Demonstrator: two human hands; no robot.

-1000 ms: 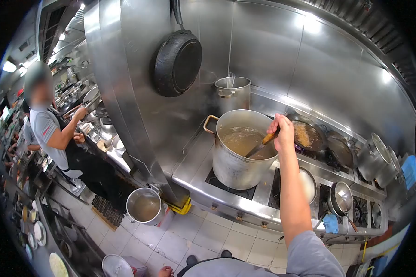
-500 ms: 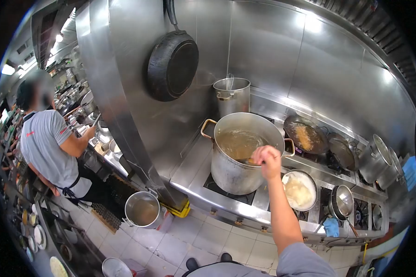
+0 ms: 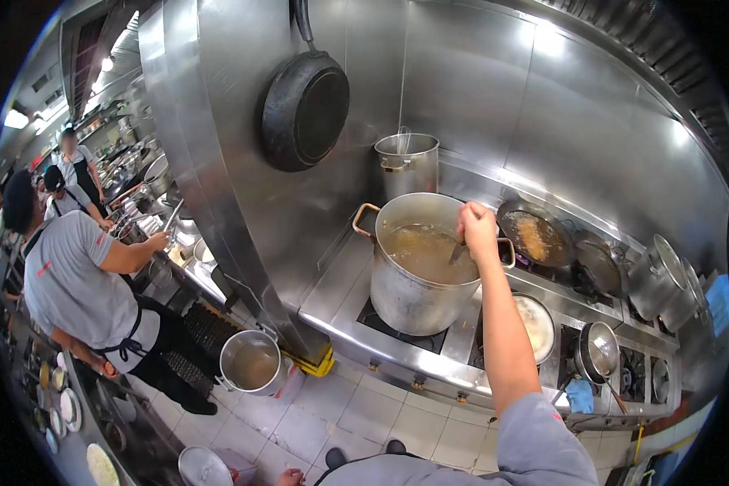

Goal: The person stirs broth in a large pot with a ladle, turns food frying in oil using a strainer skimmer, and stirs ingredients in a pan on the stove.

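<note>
My right hand (image 3: 476,223) is closed round the handle of a stirring tool, over the right side of a large metal pot (image 3: 417,300). The tool's dark blade (image 3: 458,253) dips into cloudy, brownish liquid (image 3: 426,246). Low in the view, my left hand (image 3: 291,477) shows only in part beside my body, and its fingers are too small and cut off to read. Right of my forearm, a pan (image 3: 535,324) holds pale, whitish contents. Behind it, a dark wok (image 3: 540,235) holds golden food in bubbling liquid.
A black pan (image 3: 306,112) hangs on the left wall. A tall pot (image 3: 409,166) with a whisk stands behind. On the floor are a pot of liquid (image 3: 251,362) and a yellow item (image 3: 320,364). A co-worker (image 3: 89,283) stands left, others beyond. Smaller pans (image 3: 598,351) sit right.
My right hand has moved down over the pot's front edge, then back up to its right side with the tool. The co-worker has turned and stepped left, and others appear behind.
</note>
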